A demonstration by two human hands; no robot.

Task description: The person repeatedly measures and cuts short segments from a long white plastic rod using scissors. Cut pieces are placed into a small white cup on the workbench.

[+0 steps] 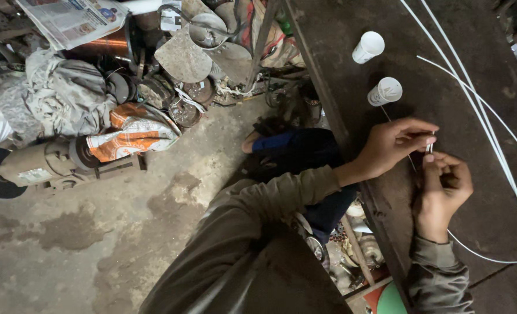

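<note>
My left hand and my right hand meet over a dark, worn workbench. Both pinch the end of a thin white wire between fingertips. My left arm comes in from the lower left in an olive sleeve; my right wrist rises from the bottom edge. A white wire curves away from under my right hand toward the right. Whether it is the same wire as the pinched end is hidden by my fingers.
Two white paper cups stand on the bench beyond my hands. Several long white wires run along its right side. On the concrete floor to the left lie metal discs, an old motor, sacks and a newspaper.
</note>
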